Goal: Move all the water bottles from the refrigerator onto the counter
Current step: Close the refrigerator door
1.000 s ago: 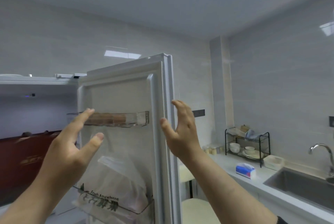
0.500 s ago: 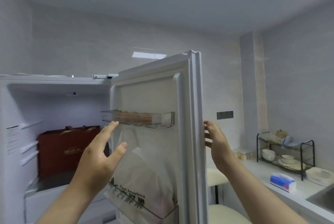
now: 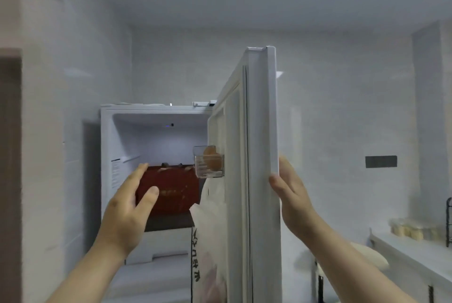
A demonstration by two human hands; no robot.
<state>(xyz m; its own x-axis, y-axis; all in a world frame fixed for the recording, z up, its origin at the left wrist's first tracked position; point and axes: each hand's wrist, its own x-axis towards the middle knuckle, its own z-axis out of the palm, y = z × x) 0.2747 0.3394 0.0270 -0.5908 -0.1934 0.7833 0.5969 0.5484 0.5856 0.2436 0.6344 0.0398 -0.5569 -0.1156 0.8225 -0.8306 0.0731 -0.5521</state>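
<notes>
While the left grip (image 3: 127,209) and right grip (image 3: 293,195) were released at the open white refrigerator (image 3: 156,108), no bottles showed; likely slick, best held mid-body.

- White plastic bag (image 3: 208,249) in the refrigerator door (image 3: 260,146): dark printed characters, seen edge-on, not readable.
- Red box (image 3: 171,192): gold mark, too blurred to read.
- Sticker (image 3: 115,173) on the inner wall: illegible.

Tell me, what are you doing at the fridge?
A person stands at the open fridge. The right hand rests on the door edge. The left hand is held out, open, before a red box inside. No water bottle shows yet, in the fridge or on the counter.
</notes>
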